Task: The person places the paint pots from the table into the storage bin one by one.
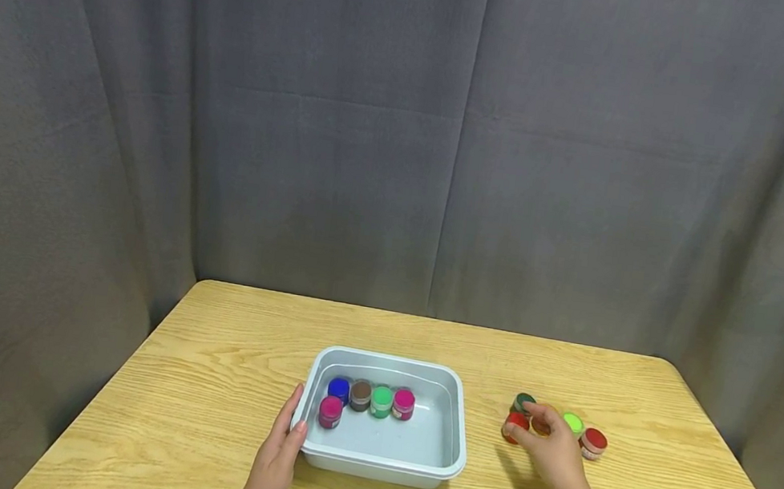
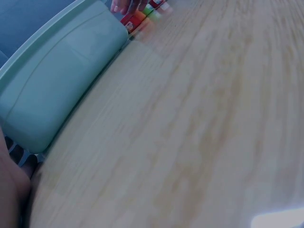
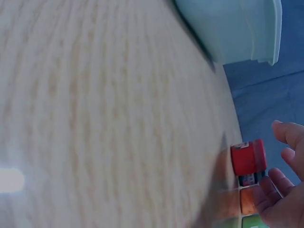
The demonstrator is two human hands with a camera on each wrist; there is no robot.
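At the left wall of a pale grey plastic tub (image 1: 381, 464), my left hand (image 1: 275, 455) rests with fairly straight fingers against the outside. In the tub are several small paint jars: a blue jar (image 1: 338, 389), a brown jar (image 1: 360, 396), a green jar (image 1: 381, 402) and two magenta jars, one (image 1: 404, 404) in the row and one (image 1: 330, 411) nearer me. My right hand (image 1: 552, 454) hovers by a red jar (image 3: 248, 157), its thumb and fingers spread apart. A dark green jar (image 1: 523, 403) and an orange jar (image 1: 540, 428) are beside it, partly hidden.
Right of my right hand stand a lime green jar (image 1: 572, 423) and a dark red-lidded jar (image 1: 593, 442). The wooden table (image 1: 202, 384) carries everything. Grey curtains (image 1: 330, 149) hang behind and along both sides.
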